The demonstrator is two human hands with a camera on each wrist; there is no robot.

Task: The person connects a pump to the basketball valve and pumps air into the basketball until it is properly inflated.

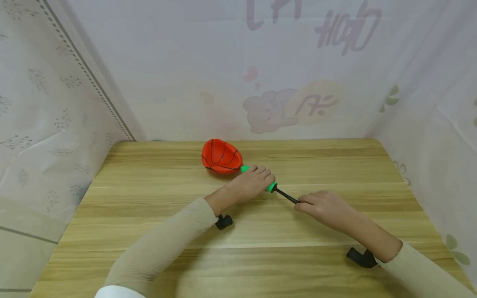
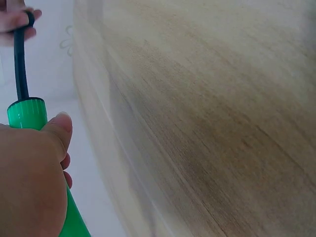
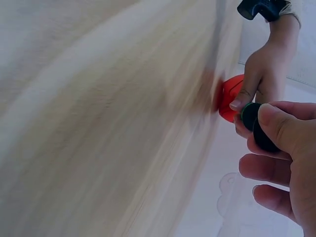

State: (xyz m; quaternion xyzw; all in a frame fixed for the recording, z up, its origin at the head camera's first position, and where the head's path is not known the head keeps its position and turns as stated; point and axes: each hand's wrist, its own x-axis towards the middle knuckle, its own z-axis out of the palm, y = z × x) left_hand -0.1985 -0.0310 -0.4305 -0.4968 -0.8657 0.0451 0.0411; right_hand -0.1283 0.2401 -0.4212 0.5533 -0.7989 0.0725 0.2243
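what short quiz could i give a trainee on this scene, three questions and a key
1. Which hand grips the green barrel?
2. True or false: the red ball is caved in.
3. The right hand holds: a) the red ball; b) the black handle; c) the green barrel.

Key: 1. The left hand. 2. True. 3. b.

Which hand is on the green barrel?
The left hand, nearer the red ball, grips the green barrel; the right hand instead holds the end of the black rod.
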